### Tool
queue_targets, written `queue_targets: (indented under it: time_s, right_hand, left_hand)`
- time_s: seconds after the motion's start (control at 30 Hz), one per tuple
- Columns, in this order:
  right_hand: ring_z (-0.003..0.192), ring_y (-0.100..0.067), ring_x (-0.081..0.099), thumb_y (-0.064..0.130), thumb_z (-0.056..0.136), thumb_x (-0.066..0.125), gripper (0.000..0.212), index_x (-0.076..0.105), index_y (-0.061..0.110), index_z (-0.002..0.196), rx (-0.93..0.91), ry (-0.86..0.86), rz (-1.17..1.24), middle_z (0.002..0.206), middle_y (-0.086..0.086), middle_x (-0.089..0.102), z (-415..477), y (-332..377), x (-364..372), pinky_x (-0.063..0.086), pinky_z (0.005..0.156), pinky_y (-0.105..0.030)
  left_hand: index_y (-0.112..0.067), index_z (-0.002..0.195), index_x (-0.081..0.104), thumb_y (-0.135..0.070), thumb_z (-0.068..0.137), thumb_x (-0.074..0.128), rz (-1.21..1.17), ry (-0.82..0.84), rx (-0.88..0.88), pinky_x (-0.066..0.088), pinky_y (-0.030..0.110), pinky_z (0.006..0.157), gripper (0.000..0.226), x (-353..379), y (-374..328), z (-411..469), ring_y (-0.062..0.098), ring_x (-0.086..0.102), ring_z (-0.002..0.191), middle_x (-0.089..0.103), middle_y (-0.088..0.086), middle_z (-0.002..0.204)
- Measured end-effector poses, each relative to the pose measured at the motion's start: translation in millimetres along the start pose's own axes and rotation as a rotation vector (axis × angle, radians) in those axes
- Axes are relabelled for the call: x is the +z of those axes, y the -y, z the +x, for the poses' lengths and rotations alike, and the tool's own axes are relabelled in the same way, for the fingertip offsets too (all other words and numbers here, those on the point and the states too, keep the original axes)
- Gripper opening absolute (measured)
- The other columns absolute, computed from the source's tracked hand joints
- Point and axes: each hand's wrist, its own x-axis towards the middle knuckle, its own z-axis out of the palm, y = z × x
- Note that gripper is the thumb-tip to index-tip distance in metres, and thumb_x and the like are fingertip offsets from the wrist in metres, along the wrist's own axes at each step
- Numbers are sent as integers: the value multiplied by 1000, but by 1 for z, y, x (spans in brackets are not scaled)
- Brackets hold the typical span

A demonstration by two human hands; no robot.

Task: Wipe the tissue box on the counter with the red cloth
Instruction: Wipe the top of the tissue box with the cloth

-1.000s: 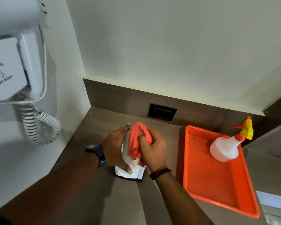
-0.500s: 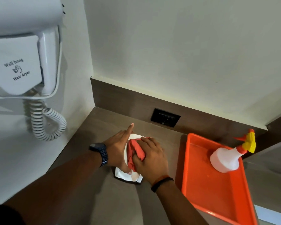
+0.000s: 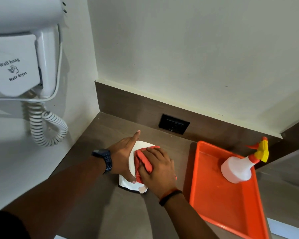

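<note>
So, head view: only one angle here.
Progress: wiping under way, probably mid-job; can't tell how much of the item is clean yet.
Left hand point(image 3: 123, 157): grips the white item point(image 3: 133, 156) at its edge, thumb hooked under, index finger straight.
Right hand point(image 3: 158, 171): fingers curled over bunched cloth point(image 3: 143, 163), pressing it onto the item.
Item spot: on the counter point(image 3: 102, 130), near the corner, left of the tray point(image 3: 194, 169).
Left to do: likely the rest of the top, and the base.
Counter: brown, matte; bottle point(image 3: 236, 169) stands in the tray.
Room: pale walls, socket point(image 3: 173, 124), hair dryer point(image 3: 16, 66) on the left wall.

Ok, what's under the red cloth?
A white rounded object, bare left of the red cloth. The right hand covers most of the cloth, hiding the surface beneath.
</note>
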Motion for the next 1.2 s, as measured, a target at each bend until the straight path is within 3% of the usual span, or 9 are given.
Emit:
queue_targets:
  time_s: [0.1, 0.23, 0.5, 0.6, 0.7, 0.83, 0.93, 1.07, 1.2]
  right_hand:
    - [118, -26, 59, 27, 82, 62, 35, 70, 21, 115, 55, 1, 39, 118, -2, 72, 14, -1, 0, 44, 99, -39]
    - [115, -21, 55, 35, 88, 52, 28, 68, 27, 111, 118, 59, -12, 117, 4, 70, 42, 20, 6, 41, 95, -40]
    - [107, -20, 64, 35, 76, 61, 34, 71, 30, 108, -137, 11, -100, 106, 10, 75, 10, 4, -1, 45, 77, -39]
    - [113, -22, 60, 34, 80, 57, 34, 70, 29, 110, -21, 47, -83, 113, 7, 72, 26, 3, -2, 43, 82, -39]
    - [112, -22, 57, 37, 86, 50, 30, 68, 28, 108, 63, 61, -107, 115, 6, 70, 46, 15, 4, 41, 87, -40]
    - [97, -21, 62, 37, 77, 54, 23, 69, 26, 91, -93, 46, -134, 92, 8, 73, 37, 19, 7, 41, 77, -39]
    - [99, -20, 65, 38, 76, 59, 29, 71, 31, 102, -183, 45, -133, 97, 12, 75, 23, 3, 3, 41, 75, -37]
    - [105, -24, 61, 36, 78, 56, 33, 69, 30, 108, -18, 28, -119, 108, 6, 73, 38, -7, -4, 39, 77, -38]
    - [104, -24, 58, 38, 84, 51, 26, 68, 28, 100, 26, 48, -104, 105, 4, 72, 51, 12, 5, 38, 80, -39]
  left_hand:
    - [-48, 120, -45, -73, 23, 76, -18, -7, -16, 31, 43, 111, 157, -1, -1, -2, 27, 27, 138, 26, 12, 152]
    - [-41, 122, -46, -61, 32, 87, 3, -43, 28, 31, 41, 111, 162, -2, -2, -3, 28, 34, 133, 35, 12, 146]
    - [-31, 131, -40, -60, 33, 88, -8, -44, 41, 28, 32, 109, 164, -2, -1, -3, 27, 31, 133, 30, 15, 148]
    - [-44, 120, -46, -63, 31, 84, -31, -23, 0, 31, 37, 109, 160, -4, -4, -2, 27, 29, 135, 27, 12, 150]
    - [-41, 119, -48, -57, 34, 88, -27, -27, 21, 29, 34, 109, 162, -6, -3, -3, 26, 32, 133, 32, 12, 147]
    - [-32, 126, -42, -54, 37, 91, -44, -23, 28, 24, 28, 108, 162, -5, -2, -4, 24, 30, 134, 32, 12, 147]
    - [-29, 131, -39, -54, 38, 90, -27, 0, 9, 26, 32, 110, 161, -6, -4, -2, 26, 27, 136, 26, 14, 150]
    - [-27, 139, -30, -54, 35, 89, -14, 18, -25, 31, 37, 109, 160, -9, -6, -1, 26, 28, 135, 28, 12, 150]
    - [-25, 140, -29, -54, 35, 89, -15, 6, -8, 23, 24, 104, 161, -10, -4, -1, 23, 29, 133, 31, 12, 148]
